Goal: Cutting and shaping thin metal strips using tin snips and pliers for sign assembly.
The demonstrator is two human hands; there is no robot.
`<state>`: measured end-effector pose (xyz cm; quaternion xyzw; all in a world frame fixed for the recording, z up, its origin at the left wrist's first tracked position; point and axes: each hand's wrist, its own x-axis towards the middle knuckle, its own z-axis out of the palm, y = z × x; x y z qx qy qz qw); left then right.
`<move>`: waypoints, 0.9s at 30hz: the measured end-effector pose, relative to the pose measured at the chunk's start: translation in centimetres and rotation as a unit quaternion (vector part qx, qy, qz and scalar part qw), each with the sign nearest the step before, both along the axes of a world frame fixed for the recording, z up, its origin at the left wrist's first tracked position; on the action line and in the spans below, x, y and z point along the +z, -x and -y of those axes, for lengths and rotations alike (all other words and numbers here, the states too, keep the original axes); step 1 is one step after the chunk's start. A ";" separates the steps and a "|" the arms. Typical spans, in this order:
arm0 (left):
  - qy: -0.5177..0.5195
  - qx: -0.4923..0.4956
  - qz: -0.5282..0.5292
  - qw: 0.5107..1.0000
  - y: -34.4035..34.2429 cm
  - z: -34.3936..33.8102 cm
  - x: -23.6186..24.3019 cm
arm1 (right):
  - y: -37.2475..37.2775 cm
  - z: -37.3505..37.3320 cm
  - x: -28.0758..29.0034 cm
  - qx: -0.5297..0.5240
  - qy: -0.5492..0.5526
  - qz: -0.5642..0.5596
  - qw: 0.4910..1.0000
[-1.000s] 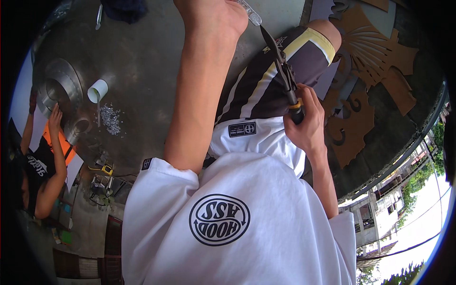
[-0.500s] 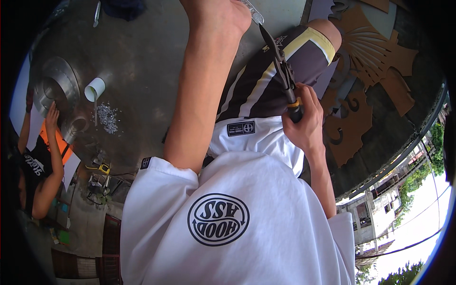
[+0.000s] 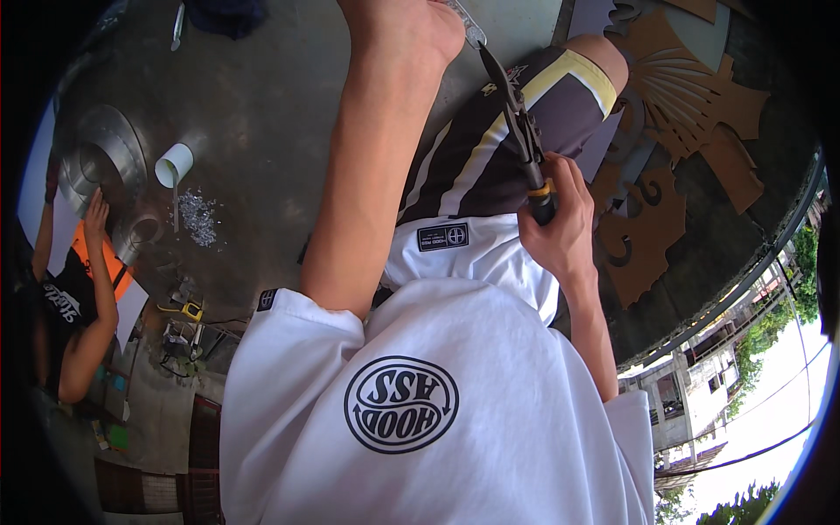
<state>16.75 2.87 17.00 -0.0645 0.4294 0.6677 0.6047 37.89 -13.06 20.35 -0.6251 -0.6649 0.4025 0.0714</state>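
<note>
My right hand [image 3: 567, 223] is closed around the dark handles of a pair of metal snips [image 3: 522, 127], with a yellow band near the grip. The snips point up and left above my thigh. Their blade tip meets, or nearly meets, the end of a narrow shiny metal piece [image 3: 473, 33] at the top of the view. Stretched away from me, my left arm ends in my left hand [image 3: 407, 28] beside that piece. Only the wrist and heel of this hand show; its fingers lie beyond the upper edge, so its grip is hidden.
On the dark surface to the left lie a white cup [image 3: 174, 164] on its side, a heap of small shiny scraps [image 3: 201, 219] and metal rings [image 3: 131, 149]. A co-worker's hand [image 3: 96, 210] touches the rings. Brown cut-out sheets [image 3: 652, 232] lie at the right.
</note>
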 end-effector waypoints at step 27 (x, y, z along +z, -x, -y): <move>-0.006 -0.008 0.009 1.000 -0.2 -0.3 -0.8 | -0.7 -0.7 -0.9 0.011 0.026 0.060 0.998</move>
